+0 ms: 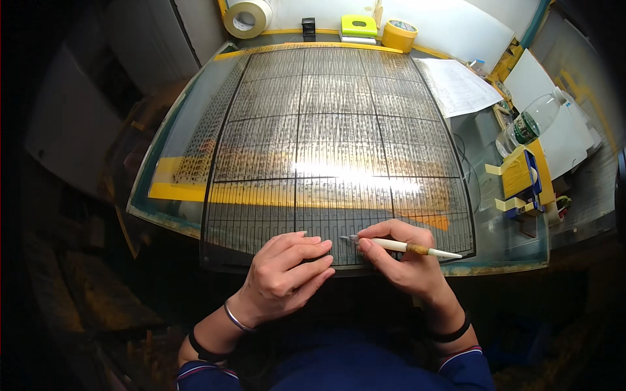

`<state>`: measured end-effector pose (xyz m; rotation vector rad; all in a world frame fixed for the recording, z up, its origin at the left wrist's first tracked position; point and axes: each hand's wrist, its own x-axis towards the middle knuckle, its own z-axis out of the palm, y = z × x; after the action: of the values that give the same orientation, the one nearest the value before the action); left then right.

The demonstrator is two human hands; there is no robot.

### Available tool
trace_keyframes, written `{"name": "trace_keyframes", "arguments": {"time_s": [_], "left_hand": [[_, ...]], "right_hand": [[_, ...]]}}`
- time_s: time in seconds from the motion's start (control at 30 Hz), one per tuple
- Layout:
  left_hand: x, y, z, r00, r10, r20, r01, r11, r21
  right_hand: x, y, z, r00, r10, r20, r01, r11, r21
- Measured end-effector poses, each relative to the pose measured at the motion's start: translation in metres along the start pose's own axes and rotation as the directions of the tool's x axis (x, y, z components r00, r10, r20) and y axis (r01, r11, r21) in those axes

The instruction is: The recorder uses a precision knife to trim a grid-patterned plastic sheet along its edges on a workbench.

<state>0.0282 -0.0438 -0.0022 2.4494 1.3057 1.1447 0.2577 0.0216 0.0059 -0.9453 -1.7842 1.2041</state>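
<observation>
A large transparent film sheet (339, 124) printed with dense black lines and a dark grid lies before me. My right hand (404, 257) pinches a slender pen-shaped tool (391, 245) with a white shaft, a brown band and a thin, greyish tip. That tip points left, at or just above the sheet's near edge; I cannot tell if it touches. Just left of it, my left hand (287, 270) has its fingers stretched out, resting at the sheet's near edge and holding nothing. A narrow gap separates the two hands.
Under the film is a glass tabletop (508, 244) with yellow tape strips. Tape rolls (248, 18) and a yellow-green hole punch (358, 26) stand along the back. To the right are papers (460, 85), a plastic bottle (531, 120) and a blue tape dispenser (521, 179).
</observation>
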Motion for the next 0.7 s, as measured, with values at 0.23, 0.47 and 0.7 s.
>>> {"name": "trace_keyframes", "arguments": {"time_s": [0.23,0.47,0.7], "left_hand": [[-0.0009,-0.0031,0.0023,1.000,-0.006,-0.011,0.005,1.000,-0.010],[0.0000,-0.0039,0.0033,1.000,-0.006,-0.021,0.005,1.000,-0.019],[-0.0005,-0.0044,0.0045,1.000,-0.002,-0.029,0.002,1.000,-0.015]], "right_hand": [[0.0002,0.0029,-0.0003,0.997,-0.073,0.021,0.074,0.995,-0.065],[0.0007,0.0041,0.0024,0.997,-0.072,-0.024,0.072,0.997,-0.037],[0.0000,0.0029,0.0021,0.998,-0.067,-0.019,0.067,0.997,-0.028]]}}
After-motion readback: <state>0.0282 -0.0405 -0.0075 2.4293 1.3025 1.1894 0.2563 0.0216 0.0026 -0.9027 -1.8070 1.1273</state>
